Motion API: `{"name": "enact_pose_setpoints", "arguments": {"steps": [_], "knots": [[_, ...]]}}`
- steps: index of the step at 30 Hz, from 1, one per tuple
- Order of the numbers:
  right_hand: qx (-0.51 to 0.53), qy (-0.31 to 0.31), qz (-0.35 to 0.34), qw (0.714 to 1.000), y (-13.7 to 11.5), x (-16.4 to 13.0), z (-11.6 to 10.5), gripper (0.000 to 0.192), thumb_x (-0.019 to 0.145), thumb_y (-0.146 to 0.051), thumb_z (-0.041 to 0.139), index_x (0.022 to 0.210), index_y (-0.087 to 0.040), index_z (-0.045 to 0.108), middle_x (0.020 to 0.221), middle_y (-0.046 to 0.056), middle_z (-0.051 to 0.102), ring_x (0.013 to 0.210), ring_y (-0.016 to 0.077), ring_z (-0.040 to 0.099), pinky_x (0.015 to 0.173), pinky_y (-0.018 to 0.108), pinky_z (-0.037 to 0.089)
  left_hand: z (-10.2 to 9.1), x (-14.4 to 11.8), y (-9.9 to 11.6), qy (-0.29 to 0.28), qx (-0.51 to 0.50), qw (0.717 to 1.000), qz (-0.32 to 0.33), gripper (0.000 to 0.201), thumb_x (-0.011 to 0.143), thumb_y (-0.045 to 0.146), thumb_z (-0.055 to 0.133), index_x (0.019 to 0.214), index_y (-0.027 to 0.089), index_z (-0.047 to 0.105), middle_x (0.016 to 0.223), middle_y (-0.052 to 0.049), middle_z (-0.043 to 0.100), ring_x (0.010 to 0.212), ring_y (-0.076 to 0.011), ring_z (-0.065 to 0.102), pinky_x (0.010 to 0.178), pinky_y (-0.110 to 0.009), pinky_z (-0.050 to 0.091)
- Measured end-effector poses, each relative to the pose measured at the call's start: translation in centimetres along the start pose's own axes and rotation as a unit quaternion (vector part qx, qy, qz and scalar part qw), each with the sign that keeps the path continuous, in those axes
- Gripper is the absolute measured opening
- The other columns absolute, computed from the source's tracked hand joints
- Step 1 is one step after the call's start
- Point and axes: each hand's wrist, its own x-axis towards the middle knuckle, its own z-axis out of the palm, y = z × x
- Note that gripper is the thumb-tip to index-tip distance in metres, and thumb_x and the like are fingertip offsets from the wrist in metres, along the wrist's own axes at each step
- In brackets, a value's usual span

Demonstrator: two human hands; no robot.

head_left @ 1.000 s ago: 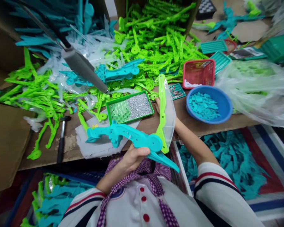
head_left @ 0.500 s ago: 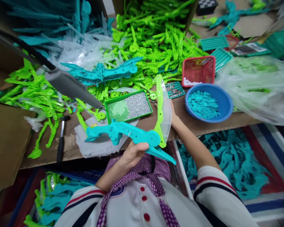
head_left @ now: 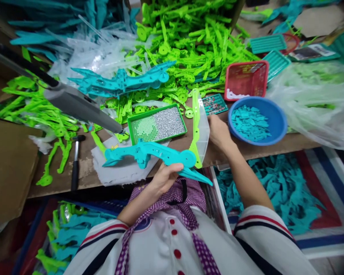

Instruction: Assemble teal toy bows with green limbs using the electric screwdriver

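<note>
My left hand (head_left: 166, 177) is closed round a long teal plastic toy part (head_left: 151, 149), thumb on top beside its round disc. Joined to or touching that end is a lime green plastic arm (head_left: 197, 126) with a translucent panel (head_left: 203, 139), standing up from the disc; how the two meet is hidden. My right hand (head_left: 220, 133) is just right of the panel, low over the bench, fingers curled inward. Its fingertips are out of sight, so anything in them cannot be made out. Beyond it lies a small teal tray (head_left: 215, 104) of little metal pieces.
A green tray (head_left: 157, 141) of silvery bits sits ahead, with a grey powered screwdriver (head_left: 83, 109) slanting in from the left. A hammer (head_left: 75, 164) lies left. A blue bowl (head_left: 279, 126) of teal pieces and a red basket (head_left: 246, 78) stand right. Lime parts (head_left: 183, 49) pile behind.
My right hand has come out from behind the translucent panel to its right side, fingers now curled. My left hand still holds the teal part in much the same place.
</note>
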Motion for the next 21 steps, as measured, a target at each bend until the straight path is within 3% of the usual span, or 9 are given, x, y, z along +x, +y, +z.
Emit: {"name": "enact_pose_setpoints", "arguments": {"steps": [2,4,8,11,15,21], "knots": [[0.079,0.069,0.069,0.992,0.2,-3.8,-2.6,0.023,0.096,-0.034,0.044,0.096,-0.018,0.060,0.080,0.007,0.064,0.072,0.0221,0.058,0.067,0.034,0.045,-0.1,0.4,0.0,0.030,-0.024,0.999,0.020,0.031,0.051,0.015,0.086,0.070,0.017,0.061,0.070,0.005,0.070,0.065,-0.0116,0.064,0.066,-0.025,0.051],[0.184,0.086,0.089,0.975,-0.5,-8.2,-5.1,0.020,0.096,-0.033,0.046,0.093,-0.021,0.062,0.068,0.000,0.060,0.061,0.0183,0.055,0.059,0.031,0.044,-0.1,0.8,0.0,0.058,-0.052,0.996,0.042,0.031,0.053,0.017,0.085,0.074,0.018,0.062,0.072,0.005,0.071,0.065,-0.0118,0.065,0.064,-0.024,0.051],[0.266,0.016,-0.001,0.964,-3.6,-13.9,-8.6,0.019,0.098,-0.027,0.053,0.103,-0.025,0.070,0.075,0.001,0.067,0.062,0.0155,0.060,0.056,0.028,0.044,-0.1,1.2,-0.2,0.081,-0.078,0.992,0.050,0.031,0.055,0.018,0.082,0.079,0.019,0.062,0.073,0.004,0.072,0.065,-0.0122,0.066,0.064,-0.024,0.053],[0.239,-0.020,-0.100,0.966,-5.4,-13.8,-9.3,0.019,0.096,-0.024,0.058,0.108,-0.025,0.073,0.064,-0.002,0.059,0.052,0.0120,0.054,0.050,0.026,0.038,0.1,1.0,-0.5,0.074,-0.081,0.994,0.027,0.031,0.058,0.022,0.080,0.084,0.018,0.064,0.076,0.003,0.073,0.067,-0.0149,0.068,0.070,-0.030,0.058],[0.159,-0.026,-0.200,0.966,-6.0,-11.6,-9.7,0.017,0.096,-0.024,0.061,0.105,-0.023,0.074,0.061,-0.002,0.058,0.053,0.0104,0.054,0.052,0.026,0.037,0.4,0.4,-0.5,0.030,-0.071,0.997,0.005,0.044,0.062,0.027,0.077,0.103,0.018,0.065,0.085,-0.001,0.075,0.082,-0.0249,0.073,0.083,-0.045,0.060],[0.159,-0.030,-0.218,0.962,-6.0,-11.2,-9.9,0.019,0.097,-0.025,0.058,0.108,-0.024,0.073,0.067,-0.002,0.063,0.054,0.0096,0.055,0.053,0.026,0.038,0.2,0.2,-0.3,0.022,-0.079,0.997,-0.002,0.051,0.062,0.026,0.075,0.110,0.016,0.063,0.083,-0.002,0.075,0.083,-0.0270,0.075,0.086,-0.045,0.060]]}}
